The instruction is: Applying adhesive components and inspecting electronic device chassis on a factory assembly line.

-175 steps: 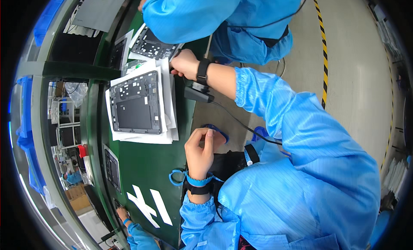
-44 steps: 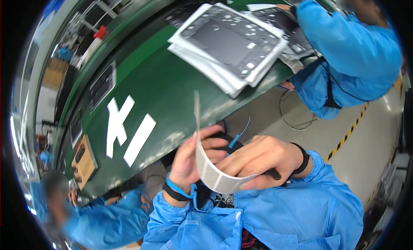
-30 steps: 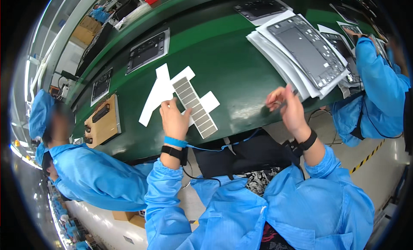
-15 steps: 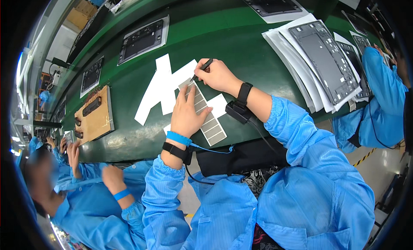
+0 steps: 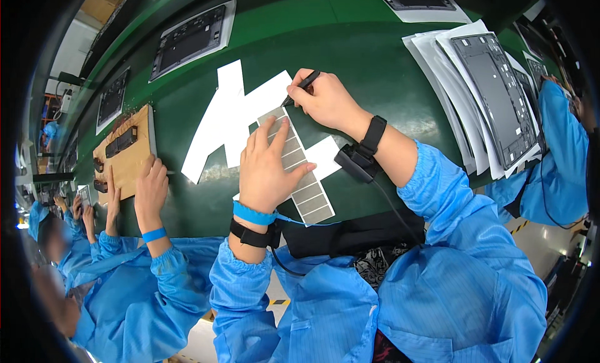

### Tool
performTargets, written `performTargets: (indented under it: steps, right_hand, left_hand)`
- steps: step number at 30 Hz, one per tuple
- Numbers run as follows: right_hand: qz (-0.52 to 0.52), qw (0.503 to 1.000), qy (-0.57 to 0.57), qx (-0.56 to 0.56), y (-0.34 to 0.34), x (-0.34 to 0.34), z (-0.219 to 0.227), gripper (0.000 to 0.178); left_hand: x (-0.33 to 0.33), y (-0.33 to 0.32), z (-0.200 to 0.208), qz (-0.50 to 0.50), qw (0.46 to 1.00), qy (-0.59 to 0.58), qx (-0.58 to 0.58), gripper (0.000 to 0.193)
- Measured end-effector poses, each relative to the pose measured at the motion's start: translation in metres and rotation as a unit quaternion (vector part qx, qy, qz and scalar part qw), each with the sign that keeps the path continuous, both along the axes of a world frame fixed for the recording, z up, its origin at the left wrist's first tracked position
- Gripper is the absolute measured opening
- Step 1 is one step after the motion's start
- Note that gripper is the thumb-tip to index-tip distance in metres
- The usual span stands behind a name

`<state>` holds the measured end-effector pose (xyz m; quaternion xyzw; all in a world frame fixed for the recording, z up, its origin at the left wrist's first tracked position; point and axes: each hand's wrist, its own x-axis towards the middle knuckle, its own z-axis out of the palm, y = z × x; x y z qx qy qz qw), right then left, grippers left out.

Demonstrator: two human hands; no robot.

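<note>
A long strip of grey rectangular patches on white backing lies slanted on the green table. My left hand rests flat on it, fingers stretched toward its far end and thumb out to the right. My right hand pinches slim black tweezers. Their pointed tip is at the far end of the strip, just beyond my left fingertips; whether it grips a patch is too small to tell. White paper strips lie crossed under and beside the grey one.
At the right stand stacked white sheets with a dark device frame on top. Another dark frame lies far left. A wooden board with black blocks sits at the left, where a co-worker's hands reach. Another co-worker's sleeve is at the right.
My view has shifted slightly. The tweezers' tip stays near the strip's far end, and my left hand remains on the strip. The co-worker's hand at left has moved up to the board's edge.
</note>
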<state>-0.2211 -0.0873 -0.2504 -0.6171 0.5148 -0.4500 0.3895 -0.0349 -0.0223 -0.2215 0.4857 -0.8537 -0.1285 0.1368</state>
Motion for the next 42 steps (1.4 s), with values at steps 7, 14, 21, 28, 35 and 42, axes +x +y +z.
performTargets:
  steps: [7, 14, 21, 28, 35, 42]
  right_hand:
    - [0.022, 0.996, -0.069, 0.044, 0.005, 0.004, 0.005, 0.017]
    - [-0.002, 0.988, -0.152, 0.031, -0.002, 0.005, 0.0, 0.019]
    - [-0.089, 0.953, -0.287, 0.025, 0.028, -0.05, 0.034, 0.019]
    - [-0.196, 0.914, -0.349, 0.073, 0.13, -0.128, 0.003, 0.02]
    - [-0.233, 0.919, -0.311, 0.064, 0.183, -0.151, 0.007, 0.018]
    - [-0.268, 0.908, -0.323, 0.017, 0.202, -0.149, -0.002, 0.017]
  left_hand:
    - [0.001, 0.001, -0.001, 0.002, 1.0, -0.006, -0.006, 0.082]
    - [0.0, 0.001, 0.003, 0.006, 1.0, -0.014, 0.0, 0.083]
    - [0.016, -0.016, -0.002, -0.049, 0.996, 0.006, 0.074, 0.076]
    - [-0.068, -0.12, 0.097, -0.008, 0.953, 0.297, 0.061, 0.023]
    - [-0.244, -0.248, 0.02, 0.192, 0.843, 0.345, 0.365, 0.031]
    - [-0.331, -0.337, -0.03, 0.138, 0.982, -0.088, 0.092, 0.036]
